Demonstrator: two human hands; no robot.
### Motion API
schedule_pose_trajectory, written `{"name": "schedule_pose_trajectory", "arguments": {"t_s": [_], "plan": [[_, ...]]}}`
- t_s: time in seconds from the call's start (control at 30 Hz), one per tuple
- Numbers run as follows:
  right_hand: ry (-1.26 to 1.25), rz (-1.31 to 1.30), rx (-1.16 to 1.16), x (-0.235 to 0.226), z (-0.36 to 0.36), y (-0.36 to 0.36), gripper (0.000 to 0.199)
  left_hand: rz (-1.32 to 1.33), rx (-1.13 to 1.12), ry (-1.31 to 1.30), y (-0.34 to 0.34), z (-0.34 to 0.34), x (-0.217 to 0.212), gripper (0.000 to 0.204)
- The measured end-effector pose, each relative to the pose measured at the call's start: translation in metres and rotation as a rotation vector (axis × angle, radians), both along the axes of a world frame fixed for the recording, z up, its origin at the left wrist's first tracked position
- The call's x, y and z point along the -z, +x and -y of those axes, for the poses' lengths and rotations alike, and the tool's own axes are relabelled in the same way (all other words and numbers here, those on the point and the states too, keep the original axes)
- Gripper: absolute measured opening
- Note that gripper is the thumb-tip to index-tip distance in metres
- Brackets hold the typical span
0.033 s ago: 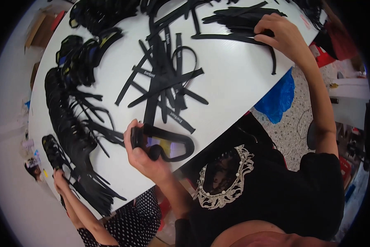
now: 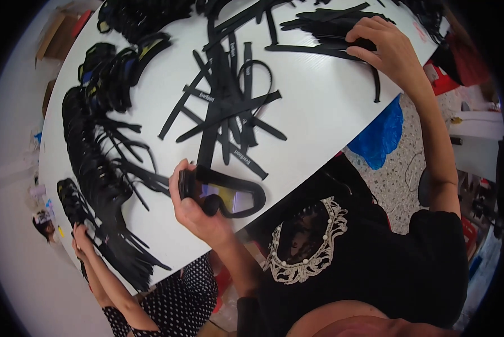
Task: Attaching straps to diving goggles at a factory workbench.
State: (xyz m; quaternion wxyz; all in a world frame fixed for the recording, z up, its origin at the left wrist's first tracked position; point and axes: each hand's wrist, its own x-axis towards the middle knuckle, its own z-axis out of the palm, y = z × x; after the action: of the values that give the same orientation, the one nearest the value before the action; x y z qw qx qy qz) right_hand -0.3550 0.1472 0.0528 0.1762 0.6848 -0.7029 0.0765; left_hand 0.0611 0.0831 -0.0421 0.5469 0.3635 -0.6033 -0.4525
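My left hand [image 2: 193,205] grips a pair of goggles [image 2: 232,197] by one end of its black frame, above the table's near edge. The goggles have a tinted, yellow-violet lens, and a wide black strap runs from the frame up across the table. At the far right, my right hand [image 2: 384,48] reaches over a pile of black straps [image 2: 319,28]. Its thumb and fingertips are apart, with dark straps showing between them. A loose heap of printed black straps [image 2: 224,109] lies crisscrossed in the middle of the white table [image 2: 314,112].
Rows of black goggles [image 2: 86,143] with trailing straps line the left side of the table. More goggles [image 2: 145,19] sit at the back. At the lower left, a co-worker's hands [image 2: 82,241] touch goggles. A blue plastic bag [image 2: 378,137] hangs below the right edge.
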Motion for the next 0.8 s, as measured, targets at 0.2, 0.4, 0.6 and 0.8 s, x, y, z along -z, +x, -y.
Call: {"name": "schedule_pose_trajectory", "arguments": {"t_s": [0.2, 0.4, 0.6, 0.8], "plan": [[0.045, 0.455, -0.267, 0.025, 0.04, 0.072, 0.013, -0.128, -0.05, 0.11, 0.003, 0.0, -0.006, 0.059], [0.089, 0.445, -0.494, 0.047, 0.063, 0.117, 0.034, -0.083, -0.031, 0.063, 0.008, -0.004, -0.011, 0.063], [0.194, 0.684, -0.655, 0.043, 0.05, 0.114, 0.014, -0.015, -0.051, 0.039, 0.009, -0.007, -0.007, 0.066], [0.215, 0.977, -0.429, 0.041, -0.008, 0.082, 0.011, -0.02, -0.116, 0.148, 0.007, -0.009, -0.009, 0.08]]}}
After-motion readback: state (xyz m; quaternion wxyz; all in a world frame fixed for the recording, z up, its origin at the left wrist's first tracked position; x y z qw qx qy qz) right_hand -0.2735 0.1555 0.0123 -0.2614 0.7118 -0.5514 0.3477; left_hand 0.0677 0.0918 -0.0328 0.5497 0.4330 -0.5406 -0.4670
